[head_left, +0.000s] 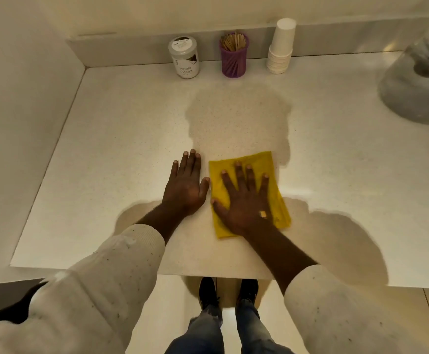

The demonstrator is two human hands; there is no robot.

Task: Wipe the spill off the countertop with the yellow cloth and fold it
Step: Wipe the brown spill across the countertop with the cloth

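Right hand [244,200] flat and open on the folded yellow cloth [277,200], pressing, not gripping. Left hand [185,187] just beside the cloth, open on bare countertop [106,149]. Could leave damp streaks around the cloth if pressed unevenly.

- Bare table [101,154] left, right and ahead of hands.
- Along back wall: jar [184,57], purple stick holder [234,56], cup stack [281,46].
- Far right: sink [418,83].

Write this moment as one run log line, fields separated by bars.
right hand flat on yellow cloth | left hand flat on countertop | cloth folded
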